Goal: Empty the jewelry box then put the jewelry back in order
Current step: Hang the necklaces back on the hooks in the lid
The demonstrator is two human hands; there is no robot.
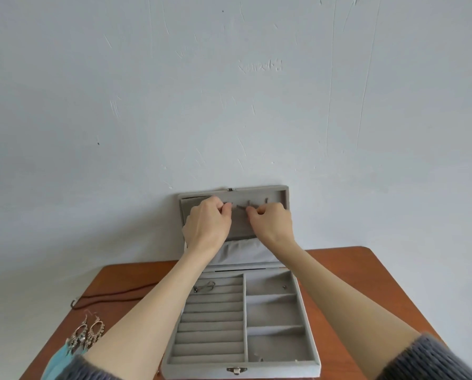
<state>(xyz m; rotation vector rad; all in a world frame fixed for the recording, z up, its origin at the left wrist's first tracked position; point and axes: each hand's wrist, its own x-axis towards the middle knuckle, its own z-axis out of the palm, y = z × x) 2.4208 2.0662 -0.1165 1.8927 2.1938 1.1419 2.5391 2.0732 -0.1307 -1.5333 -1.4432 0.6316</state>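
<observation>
At the bottom edge of the frame, grey knitted sleeves (432, 357) are pushed up both forearms. Between the arms a grey velvet jewelry box (308, 349) sits open on a reddish-brown wooden tabletop (347, 272), its metal front clasp (237, 370) at lower centre. The left half of the tray holds rows of ring rolls (211, 322); the right half is split into square compartments (273, 311). A small hooked metal piece (205, 286) lies on the upper ring rolls, and a tiny dark item (284, 287) sits in the top right compartment.

At lower left of the frame, on the tabletop beside the box, a pair of silver hoop earrings (90, 331) lies next to a pale blue feathered piece (60, 360). Further up on the left, a dark cord necklace (114, 294) trails across the wood.

Toward the centre, the lid (280, 194) stands upright against the wall, with a gathered fabric pocket (243, 252) at its base and small hooks (266, 201) along its top. The left hand (208, 224) and right hand (273, 222) are both raised to that hook row, fingers (252, 212) curled in tight pinches; they seem to grip something thin between them, though it is too small to make out.

Behind, a pale blue-grey painted wall (229, 91) fills the upper frame, marked with scratches and scuffs.
</observation>
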